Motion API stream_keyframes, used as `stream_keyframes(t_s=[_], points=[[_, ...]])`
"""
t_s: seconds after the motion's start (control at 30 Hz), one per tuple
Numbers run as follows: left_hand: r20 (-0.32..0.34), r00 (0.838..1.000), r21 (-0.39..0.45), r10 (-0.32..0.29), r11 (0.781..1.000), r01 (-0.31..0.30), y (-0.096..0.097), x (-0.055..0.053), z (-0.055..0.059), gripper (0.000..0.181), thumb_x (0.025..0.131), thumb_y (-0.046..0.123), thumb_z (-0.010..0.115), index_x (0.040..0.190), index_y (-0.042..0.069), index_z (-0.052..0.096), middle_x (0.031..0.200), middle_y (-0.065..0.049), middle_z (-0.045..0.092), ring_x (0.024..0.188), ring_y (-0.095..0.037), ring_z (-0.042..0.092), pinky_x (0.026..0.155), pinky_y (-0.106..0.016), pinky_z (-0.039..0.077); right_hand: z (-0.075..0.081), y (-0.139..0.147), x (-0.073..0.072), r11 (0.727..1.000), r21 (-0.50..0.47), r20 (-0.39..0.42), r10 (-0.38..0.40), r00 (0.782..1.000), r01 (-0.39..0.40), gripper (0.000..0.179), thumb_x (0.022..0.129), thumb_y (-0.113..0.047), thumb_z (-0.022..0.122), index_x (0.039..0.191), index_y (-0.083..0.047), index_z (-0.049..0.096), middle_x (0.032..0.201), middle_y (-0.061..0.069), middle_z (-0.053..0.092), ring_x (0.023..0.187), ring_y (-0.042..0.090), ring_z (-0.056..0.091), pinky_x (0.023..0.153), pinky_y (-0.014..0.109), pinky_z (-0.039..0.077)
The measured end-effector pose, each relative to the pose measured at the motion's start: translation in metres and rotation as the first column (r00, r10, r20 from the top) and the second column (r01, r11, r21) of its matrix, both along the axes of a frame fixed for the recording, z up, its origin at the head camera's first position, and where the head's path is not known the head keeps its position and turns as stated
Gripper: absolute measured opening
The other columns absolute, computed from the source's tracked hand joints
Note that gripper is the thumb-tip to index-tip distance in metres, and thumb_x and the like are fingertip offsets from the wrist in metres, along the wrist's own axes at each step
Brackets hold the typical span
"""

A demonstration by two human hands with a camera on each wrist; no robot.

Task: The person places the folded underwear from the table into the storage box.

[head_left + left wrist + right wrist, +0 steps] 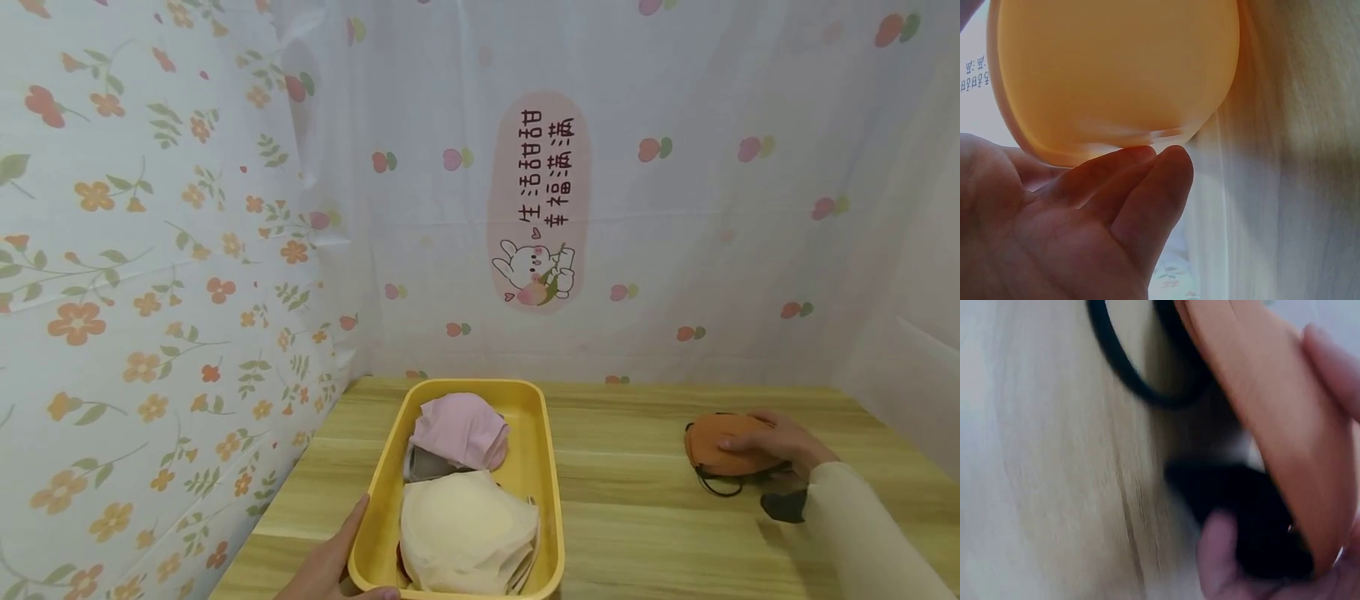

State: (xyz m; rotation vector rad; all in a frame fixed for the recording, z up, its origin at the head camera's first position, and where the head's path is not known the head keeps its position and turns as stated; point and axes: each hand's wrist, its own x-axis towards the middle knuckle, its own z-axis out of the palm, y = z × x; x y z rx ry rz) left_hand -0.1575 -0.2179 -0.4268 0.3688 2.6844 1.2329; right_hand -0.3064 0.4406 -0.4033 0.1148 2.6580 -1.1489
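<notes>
A yellow tray (551,467) stands on the table, and my left hand (330,558) holds its near left corner. In the left wrist view, fingers (1154,194) press the tray's outer wall (1116,69). Inside the tray lie a domed cream cloth piece (465,529), a folded pink cloth piece (461,429) and a grey piece (426,465) partly hidden under the pink one. On the right, my right hand (772,442) grips a rounded orange piece (708,442) with thin black loops. A black part (1241,512) shows beneath its curved orange side in the right wrist view.
The wood-grain table (622,500) extends between the tray and the orange piece. A flower-print sheet (150,292) hangs along the left, and a white printed curtain (675,250) closes off the back. Another pale sheet (922,358) borders the right side.
</notes>
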Motion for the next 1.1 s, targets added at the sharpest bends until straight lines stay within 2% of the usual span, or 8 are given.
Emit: stream_keyframes(t_s=[0.17, 0.3, 0.43, 0.6, 0.8, 0.87, 1.0, 1.1], points=[[-0.007, 1.0, -0.004, -0.002, 1.0, 0.002, -0.001, 0.0, 0.0, 0.108, 0.085, 0.037, 0.076, 0.161, 0.001, 0.008, 0.148, -0.023, 0.051, 0.116, -0.011, 0.061, 0.088, -0.021, 0.049, -0.004, 0.006, 0.002, 0.979, -0.198, 0.05, -0.03, 0.998, 0.039, 0.098, 0.097, -0.04, 0.064, 0.155, 0.013, 0.006, 0.147, 0.042, 0.028, 0.116, 0.034, 0.057, 0.093, 0.043, 0.055], [-0.007, 1.0, 0.002, -0.005, 1.0, 0.005, -0.001, -0.001, 0.0, 0.109, 0.085, 0.037, 0.076, 0.161, 0.001, 0.007, 0.147, -0.023, 0.052, 0.116, -0.01, 0.061, 0.087, -0.02, 0.049, -0.008, 0.012, 0.003, 0.946, -0.317, 0.079, -0.049, 0.996, 0.072, 0.096, 0.096, -0.03, 0.066, 0.154, 0.015, 0.004, 0.129, 0.026, 0.054, 0.1, 0.014, 0.062, 0.087, 0.035, 0.057], [0.0, 1.0, 0.024, -0.006, 1.0, 0.006, 0.0, -0.001, -0.001, 0.109, 0.085, 0.036, 0.077, 0.161, 0.001, 0.007, 0.147, -0.024, 0.051, 0.115, -0.009, 0.061, 0.086, -0.019, 0.049, -0.012, 0.015, 0.005, 0.892, -0.442, 0.111, -0.049, 0.993, 0.094, 0.075, 0.095, -0.02, 0.069, 0.15, 0.01, 0.027, 0.111, 0.002, 0.063, 0.095, 0.014, 0.066, 0.086, 0.035, 0.058], [0.012, 1.0, 0.057, 0.005, 0.998, -0.006, 0.0, 0.0, -0.003, 0.11, 0.085, 0.034, 0.078, 0.16, -0.001, 0.006, 0.147, -0.029, 0.049, 0.115, -0.012, 0.061, 0.086, -0.017, 0.048, -0.014, 0.014, 0.008, 0.797, -0.589, 0.16, -0.048, 0.986, 0.134, 0.05, 0.094, -0.01, 0.068, 0.136, -0.009, 0.043, 0.106, -0.002, 0.062, 0.096, 0.019, 0.069, 0.089, 0.039, 0.059], [0.022, 1.0, 0.077, -0.003, 0.997, 0.001, -0.001, 0.0, -0.003, 0.111, 0.085, 0.033, 0.078, 0.161, -0.001, 0.005, 0.149, -0.031, 0.047, 0.116, -0.013, 0.061, 0.086, -0.016, 0.048, -0.015, 0.011, 0.008, 0.779, -0.616, 0.125, -0.051, 0.991, 0.117, 0.038, 0.097, -0.013, 0.065, 0.127, -0.022, 0.044, 0.105, -0.01, 0.062, 0.096, 0.013, 0.066, 0.087, 0.033, 0.057], [0.026, 1.0, 0.077, -0.008, 0.997, 0.006, -0.001, 0.0, -0.002, 0.11, 0.086, 0.033, 0.078, 0.161, 0.0, 0.004, 0.149, -0.03, 0.046, 0.116, -0.013, 0.061, 0.086, -0.017, 0.048, -0.014, 0.008, 0.007, 0.778, -0.621, 0.11, -0.039, 0.993, 0.099, 0.041, 0.099, -0.015, 0.063, 0.133, -0.022, 0.042, 0.106, -0.012, 0.061, 0.097, 0.01, 0.065, 0.088, 0.031, 0.057], [0.033, 0.999, 0.057, -0.002, 0.998, 0.0, -0.001, 0.0, -0.001, 0.11, 0.086, 0.036, 0.077, 0.161, 0.001, 0.004, 0.15, -0.029, 0.046, 0.117, -0.014, 0.06, 0.085, -0.017, 0.048, -0.011, 0.001, 0.005, 0.77, -0.634, 0.095, -0.019, 0.995, 0.075, 0.073, 0.101, -0.017, 0.06, 0.157, -0.014, 0.013, 0.108, -0.015, 0.057, 0.099, 0.007, 0.064, 0.089, 0.03, 0.056], [0.046, 0.999, 0.068, -0.001, 0.998, -0.002, 0.0, 0.001, -0.002, 0.111, 0.086, 0.037, 0.077, 0.161, 0.0, 0.004, 0.15, -0.031, 0.045, 0.116, -0.014, 0.062, 0.084, -0.016, 0.049, -0.006, -0.006, 0.004, 0.772, -0.632, 0.066, -0.027, 0.997, 0.063, 0.076, 0.102, -0.017, 0.059, 0.158, -0.015, 0.009, 0.111, -0.014, 0.056, 0.099, 0.007, 0.064, 0.089, 0.031, 0.056]])
